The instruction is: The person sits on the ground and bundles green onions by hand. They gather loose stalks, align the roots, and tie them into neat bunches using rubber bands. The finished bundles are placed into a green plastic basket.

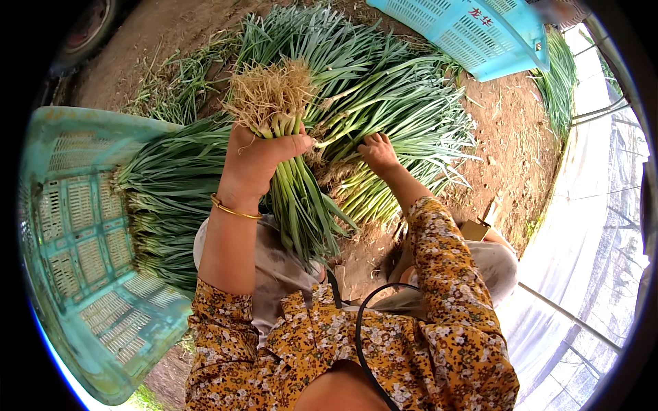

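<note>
My left hand (262, 156) is closed round a thick bunch of leafy green plants with roots (270, 95), perhaps garlic greens. Its pale, tangled roots point away from me and the leaves hang towards my lap. To the right, my right hand (378, 149) rests with bent fingers on the large pile of the same plants (426, 113). Its fingertips are partly hidden among the leaves, so its grip cannot be told. A single stalk lies between the two hands, with its root end near my left thumb.
A turquoise plastic crate (82, 298) on the left holds bunches laid in rows, roots against its side. Another blue crate (462, 38) stands at the top right. Loose leaves (180, 82) litter the soil. Plastic sheeting (581, 205) runs along the right, and a wheel shows at the upper left.
</note>
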The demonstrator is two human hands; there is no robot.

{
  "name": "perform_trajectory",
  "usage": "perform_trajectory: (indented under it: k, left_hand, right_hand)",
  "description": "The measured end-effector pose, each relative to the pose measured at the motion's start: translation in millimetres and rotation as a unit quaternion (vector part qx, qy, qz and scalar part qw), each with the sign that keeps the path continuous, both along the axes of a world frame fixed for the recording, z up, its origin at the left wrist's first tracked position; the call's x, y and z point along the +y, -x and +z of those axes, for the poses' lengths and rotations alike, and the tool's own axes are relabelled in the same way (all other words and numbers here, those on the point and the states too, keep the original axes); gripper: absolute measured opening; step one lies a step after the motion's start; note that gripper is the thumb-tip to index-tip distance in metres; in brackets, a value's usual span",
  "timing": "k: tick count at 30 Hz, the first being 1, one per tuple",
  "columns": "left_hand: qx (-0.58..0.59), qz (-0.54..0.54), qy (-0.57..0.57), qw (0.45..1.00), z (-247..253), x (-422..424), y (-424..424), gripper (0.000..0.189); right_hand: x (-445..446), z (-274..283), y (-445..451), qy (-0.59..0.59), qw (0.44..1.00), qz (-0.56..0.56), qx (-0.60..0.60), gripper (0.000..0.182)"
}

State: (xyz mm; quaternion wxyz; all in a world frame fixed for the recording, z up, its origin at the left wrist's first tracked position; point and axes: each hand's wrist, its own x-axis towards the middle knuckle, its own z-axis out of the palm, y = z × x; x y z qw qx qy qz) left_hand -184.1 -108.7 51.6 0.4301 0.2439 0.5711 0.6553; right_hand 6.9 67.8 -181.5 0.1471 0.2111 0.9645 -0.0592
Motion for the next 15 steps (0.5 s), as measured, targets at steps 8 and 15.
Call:
perform_trajectory:
  k: [8, 15]
  left_hand:
    - [-0.032, 0.009, -0.017, 0.999, -6, 9, -3, 0.04]
    - [-0.105, -0.021, -0.117, 0.987, -15, 13, -9, 0.048]
  right_hand:
    - [58, 120, 2, 0.338, 0.902, -0.163, 0.213, 0.027]
    - [2, 259, 18, 0.54, 0.772, -0.186, 0.277, 0.027]
